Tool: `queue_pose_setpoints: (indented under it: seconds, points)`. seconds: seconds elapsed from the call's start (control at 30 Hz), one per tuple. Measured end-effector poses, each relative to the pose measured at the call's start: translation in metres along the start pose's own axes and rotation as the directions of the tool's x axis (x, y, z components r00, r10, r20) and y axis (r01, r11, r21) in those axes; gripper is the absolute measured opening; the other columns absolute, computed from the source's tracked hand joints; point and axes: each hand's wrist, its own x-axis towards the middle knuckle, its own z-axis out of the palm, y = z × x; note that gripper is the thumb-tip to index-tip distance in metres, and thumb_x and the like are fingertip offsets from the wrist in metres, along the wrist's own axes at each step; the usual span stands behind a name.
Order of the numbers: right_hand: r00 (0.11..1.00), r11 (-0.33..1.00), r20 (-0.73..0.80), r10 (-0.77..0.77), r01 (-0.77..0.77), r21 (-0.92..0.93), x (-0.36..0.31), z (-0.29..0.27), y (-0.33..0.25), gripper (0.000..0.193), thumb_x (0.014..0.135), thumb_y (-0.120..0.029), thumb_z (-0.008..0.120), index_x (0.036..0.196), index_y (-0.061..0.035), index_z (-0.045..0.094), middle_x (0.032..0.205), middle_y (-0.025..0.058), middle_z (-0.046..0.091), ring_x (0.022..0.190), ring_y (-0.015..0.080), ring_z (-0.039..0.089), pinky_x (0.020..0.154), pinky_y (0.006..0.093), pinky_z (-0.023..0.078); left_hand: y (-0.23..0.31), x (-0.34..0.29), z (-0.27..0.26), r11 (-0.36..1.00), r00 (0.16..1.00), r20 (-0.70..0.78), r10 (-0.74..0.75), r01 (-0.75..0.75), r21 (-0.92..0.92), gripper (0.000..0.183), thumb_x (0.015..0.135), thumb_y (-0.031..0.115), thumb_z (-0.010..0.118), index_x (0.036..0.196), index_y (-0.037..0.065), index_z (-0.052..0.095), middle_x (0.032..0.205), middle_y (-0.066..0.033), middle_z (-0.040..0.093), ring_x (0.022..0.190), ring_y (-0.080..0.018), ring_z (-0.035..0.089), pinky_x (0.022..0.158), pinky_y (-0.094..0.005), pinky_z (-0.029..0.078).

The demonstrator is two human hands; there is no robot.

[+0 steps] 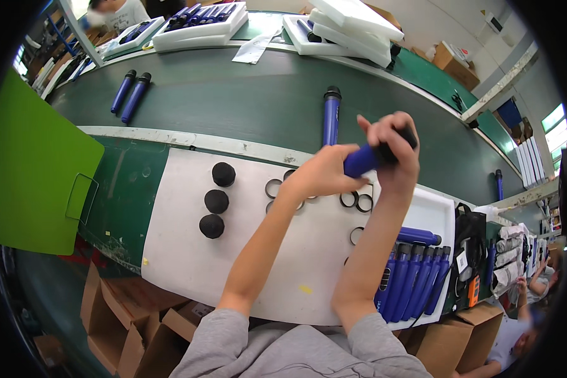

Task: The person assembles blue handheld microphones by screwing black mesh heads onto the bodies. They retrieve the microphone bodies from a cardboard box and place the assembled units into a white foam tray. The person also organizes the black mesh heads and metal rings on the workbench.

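Both my hands are raised over the far right part of the white work sheet point(283, 252), together on one blue microphone point(361, 162). My left hand point(324, 171) grips its blue body. My right hand point(394, 145) is wrapped round the black end, slightly blurred and partly hiding it. Three black foam balls point(216, 201) stand in a column on the sheet's left side. Several black rings point(364, 211) lie near my forearms, some partly covered. Another blue microphone point(331, 120) lies just beyond my hands on the green belt.
At right, a white foam tray point(446, 211) holds several blue microphones point(411, 283). Two more microphones point(135, 101) lie far left on the belt point(233, 94). A green panel point(31, 170) borders the left; cardboard boxes point(132, 309) sit below. Foam trays point(201, 38) line the back; people work nearby.
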Motion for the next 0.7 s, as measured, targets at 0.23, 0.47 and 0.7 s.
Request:
queue_pose_setpoints:
  seconds: [0.23,0.47,0.7]
  points:
    - [0.914,0.94,-0.364,-0.18,0.051,-0.337,0.006,0.012,0.011,0.018,0.086,-0.005,0.068,0.1,-0.001,0.058,0.079,0.0099,0.062,0.071,0.022,0.065,0.105,0.0543,0.048,0.005,0.01,0.012,0.944,0.951,-0.294,0.1,0.002,0.329,0.033,0.077,0.012,0.077,0.101,-0.001,0.058,0.073,-0.0153,0.066,0.067,-0.0258,0.068,0.065,-0.0382,0.051]
    - [0.826,0.857,0.53,-0.191,-0.123,0.501,0.003,-0.019,0.003,0.02,0.084,-0.008,0.068,0.096,-0.0063,0.053,0.076,0.0071,0.059,0.069,0.0206,0.064,0.109,0.0566,0.044,0.015,-0.005,-0.002,0.887,0.826,0.564,-0.001,0.261,-0.38,0.027,0.078,0.015,0.076,0.093,0.0,0.06,0.068,-0.0047,0.063,0.048,-0.0115,0.059,0.046,-0.0268,0.048]
    - [0.995,0.99,-0.096,-0.04,0.027,-0.141,0.004,0.004,-0.001,0.018,0.084,-0.009,0.071,0.094,-0.0032,0.057,0.075,0.0093,0.062,0.069,0.023,0.066,0.108,0.0527,0.046,-0.004,0.005,0.017,0.991,0.965,-0.229,0.13,-0.117,0.07,0.03,0.076,0.016,0.077,0.093,0.0,0.059,0.067,-0.0101,0.065,0.054,-0.017,0.065,0.055,-0.0327,0.051]
